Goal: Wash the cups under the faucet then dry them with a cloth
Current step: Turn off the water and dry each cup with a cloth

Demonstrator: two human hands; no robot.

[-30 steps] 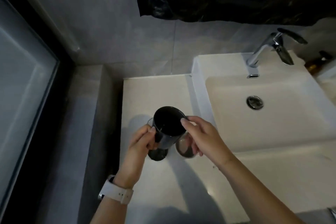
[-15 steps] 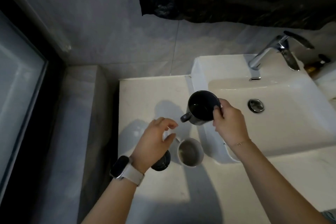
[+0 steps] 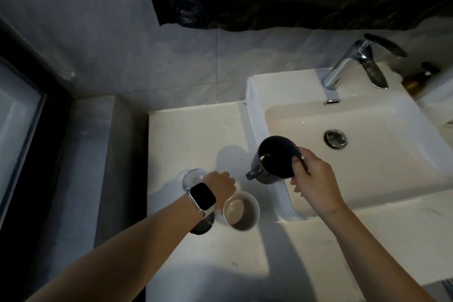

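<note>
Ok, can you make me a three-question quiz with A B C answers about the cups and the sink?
1. Where is the dark mug? A over the sink's left edge; B on the floor; C under the white cup.
2. What colour is the cup beside the left hand? A red; B white; C green.
3. Is water running from the faucet? A yes; B no; C it is broken off.

Answers: 1 A, the right hand holds it by the rim there. 2 B, its wall is pale. 3 B, no stream shows.
</note>
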